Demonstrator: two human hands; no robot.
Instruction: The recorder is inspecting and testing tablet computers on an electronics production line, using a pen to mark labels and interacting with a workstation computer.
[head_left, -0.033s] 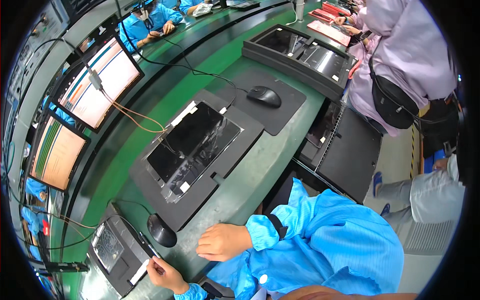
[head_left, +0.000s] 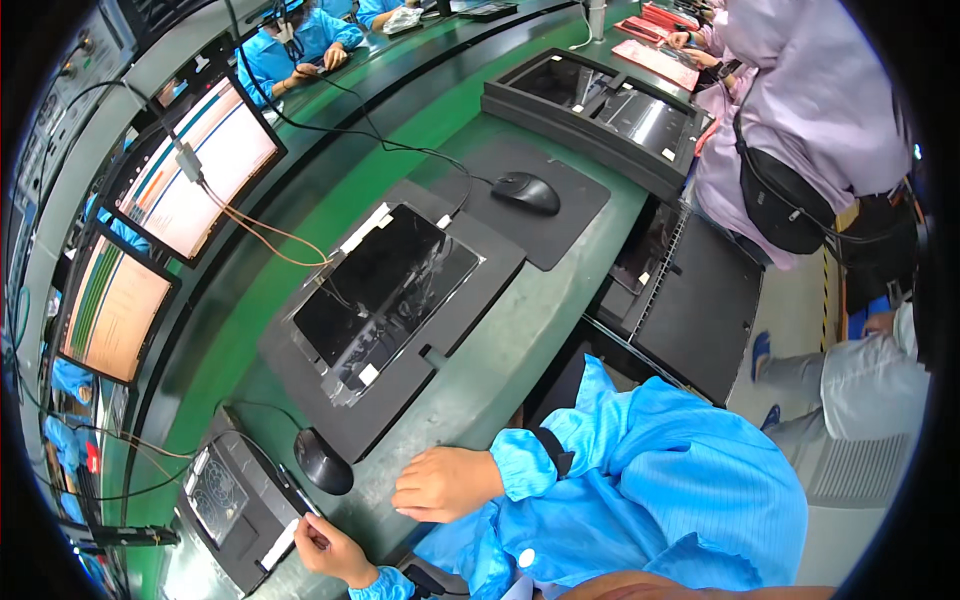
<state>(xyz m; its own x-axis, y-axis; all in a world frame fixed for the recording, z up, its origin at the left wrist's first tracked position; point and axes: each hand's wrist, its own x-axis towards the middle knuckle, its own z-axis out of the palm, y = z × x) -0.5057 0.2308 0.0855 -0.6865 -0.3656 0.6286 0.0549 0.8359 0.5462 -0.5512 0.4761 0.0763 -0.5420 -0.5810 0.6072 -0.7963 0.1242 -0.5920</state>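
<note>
My left hand is closed at the table's front left edge, its fingers curled. A slim dark and silver pen slants up from those fingers, along the edge of a black fixture. That fixture bears a small screen covered with curly lines. Loosely closed, my right hand rests back-up on the table edge, with nothing visible in it. Between the hands and the screens sits a black mouse. Farther off, a larger dark display panel with clear film and white tabs lies in a black tray.
Two lit monitors stand at left, with cables drooping to the panel. Another mouse lies on a black pad. A black case holds panels at the back right. A lilac-clad person stands at right; blue-clad people work opposite.
</note>
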